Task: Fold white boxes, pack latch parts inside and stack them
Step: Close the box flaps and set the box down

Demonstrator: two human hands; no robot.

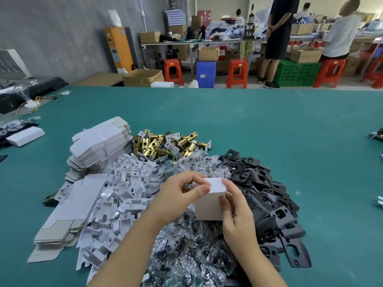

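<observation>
At the far left of the green surface point(269, 125) lies one closed white carton point(26, 136), and nearer the middle sit two stacks of flat box blanks point(97, 145), one tall and one fanned out toward the near edge. Beside them spreads a heap of white card inserts point(122, 195), with a pile of brass latch bolts point(165, 145) behind it and a mass of clear plastic bags point(186, 251) holding dark parts in front. Above those bags the left hand point(176, 195) pinches the top flap of a small white box point(209, 201) between thumb and curled fingers. The box stands upright in the air, just over the bags. The right hand point(236, 214) grips its right side, thumb laid along the front face and fingers wrapped behind; whether the flap is tucked in is hard to tell. To the right lies a pile of black strike plates point(269, 199), touching the bags.
</observation>
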